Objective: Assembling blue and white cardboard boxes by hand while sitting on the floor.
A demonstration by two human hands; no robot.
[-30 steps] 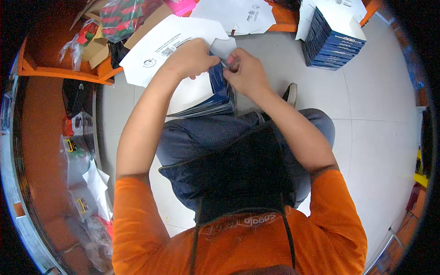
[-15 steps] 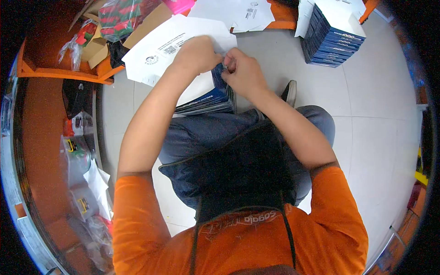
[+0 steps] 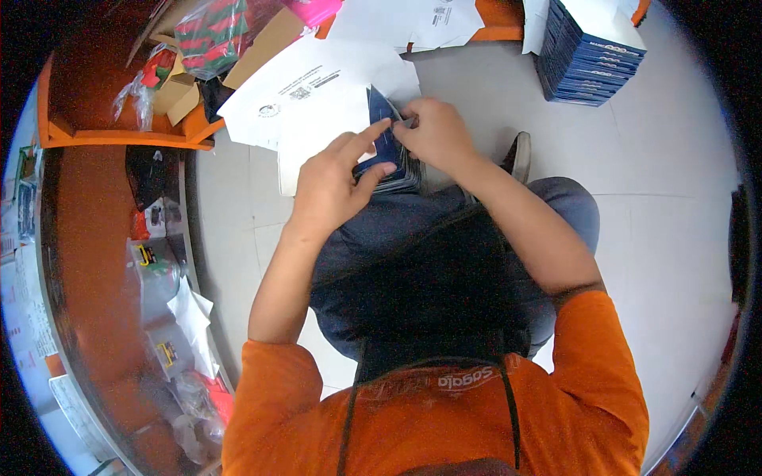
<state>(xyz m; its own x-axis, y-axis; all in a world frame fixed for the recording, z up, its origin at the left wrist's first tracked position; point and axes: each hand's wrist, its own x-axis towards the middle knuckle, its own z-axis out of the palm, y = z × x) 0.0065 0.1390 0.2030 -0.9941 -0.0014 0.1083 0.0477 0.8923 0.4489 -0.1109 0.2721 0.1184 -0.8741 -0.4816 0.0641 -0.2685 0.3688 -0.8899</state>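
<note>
Fingers of the left hand [image 3: 337, 178] and right hand [image 3: 436, 135] pinch a dark blue flat booklet [image 3: 382, 127] above the stack of dark booklets [image 3: 397, 178] on the lap.

Both hands together over the lap: left hand [image 3: 337, 186] just left of right hand [image 3: 435, 135], both touching a small booklet [image 3: 383, 135] on top of a stack of booklets [image 3: 397, 176] on the knees. Paper sheets [image 3: 309, 99] under and behind the left hand. Far back on the right, a pile of booklets [image 3: 587, 59] on the floor [image 3: 675, 198]; on the left, a shelf [image 3: 119, 139] with bags [image 3: 214, 32] on it.
</note>
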